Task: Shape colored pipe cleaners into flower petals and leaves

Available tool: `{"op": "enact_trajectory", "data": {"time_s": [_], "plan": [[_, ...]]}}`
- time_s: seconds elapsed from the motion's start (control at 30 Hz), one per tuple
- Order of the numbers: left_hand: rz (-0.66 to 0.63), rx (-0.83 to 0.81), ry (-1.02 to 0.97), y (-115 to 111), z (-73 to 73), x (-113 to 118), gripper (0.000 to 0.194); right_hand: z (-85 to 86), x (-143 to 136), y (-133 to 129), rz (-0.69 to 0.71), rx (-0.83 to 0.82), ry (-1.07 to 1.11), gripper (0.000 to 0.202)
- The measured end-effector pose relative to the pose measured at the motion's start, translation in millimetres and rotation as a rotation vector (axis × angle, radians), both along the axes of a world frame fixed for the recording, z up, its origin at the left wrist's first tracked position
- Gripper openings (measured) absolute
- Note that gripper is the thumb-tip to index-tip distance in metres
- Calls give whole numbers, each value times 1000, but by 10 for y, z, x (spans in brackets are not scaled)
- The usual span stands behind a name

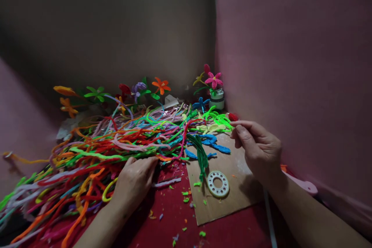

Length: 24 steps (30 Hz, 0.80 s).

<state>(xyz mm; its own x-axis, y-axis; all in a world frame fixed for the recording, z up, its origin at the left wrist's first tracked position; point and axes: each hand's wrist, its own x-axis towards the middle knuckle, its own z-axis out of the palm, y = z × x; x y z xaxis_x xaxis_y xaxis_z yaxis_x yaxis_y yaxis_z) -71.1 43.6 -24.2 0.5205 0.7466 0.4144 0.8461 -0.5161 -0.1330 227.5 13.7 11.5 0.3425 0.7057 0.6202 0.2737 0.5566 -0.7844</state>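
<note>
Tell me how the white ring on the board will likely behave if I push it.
The white ring will probably slide rather than roll, since it lies flat on the board. Tipping looks unlikely: it is low and wide. Its open centre and ring of holes suggest it is fairly light.

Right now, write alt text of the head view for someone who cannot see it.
A person's left hand rests at the front edge of a colourful heap of fuzzy stems; the right hand is raised above a brown board, fingers drawn together. A white ring with holes and a dark green bundle lie on the board, with fuzzy flowers behind.
</note>
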Motion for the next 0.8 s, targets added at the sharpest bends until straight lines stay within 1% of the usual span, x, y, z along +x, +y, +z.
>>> {"op": "enact_trajectory", "data": {"time_s": [0.07,0.1,0.13,0.17,0.27,0.3,0.33,0.37,0.43,0.5,0.63,0.8], "plan": [[-12,14,-7,1,-9,4,24,-27,8,18,-15,24,-84,16],[-19,22,-9,1,-13,5,24,-37,10,31,-2,29,-144,17],[-27,32,-10,1,-16,4,24,-45,9,45,43,29,-231,17],[-36,40,-10,3,-19,3,24,-51,3,56,128,25,-351,20],[-47,51,-2,13,-30,-6,23,-79,-47,64,504,-21,-782,34],[-46,53,-2,17,-33,-9,23,-95,-73,58,593,-50,-895,37],[-45,55,-3,20,-37,-10,23,-116,-101,53,639,-84,-975,38],[-42,57,-4,23,-41,-11,23,-141,-128,49,646,-115,-1028,37],[-38,59,-11,23,-48,-9,24,-196,-176,54,613,-156,-1090,30],[-34,45,-19,18,-50,-1,24,-248,-207,75,576,-154,-1125,23],[-13,-6,-23,-1,-32,17,25,-314,-228,108,536,-64,-1133,21],[-16,-16,-41,-14,-11,20,24,-320,-244,75,505,76,-1116,21]]}}
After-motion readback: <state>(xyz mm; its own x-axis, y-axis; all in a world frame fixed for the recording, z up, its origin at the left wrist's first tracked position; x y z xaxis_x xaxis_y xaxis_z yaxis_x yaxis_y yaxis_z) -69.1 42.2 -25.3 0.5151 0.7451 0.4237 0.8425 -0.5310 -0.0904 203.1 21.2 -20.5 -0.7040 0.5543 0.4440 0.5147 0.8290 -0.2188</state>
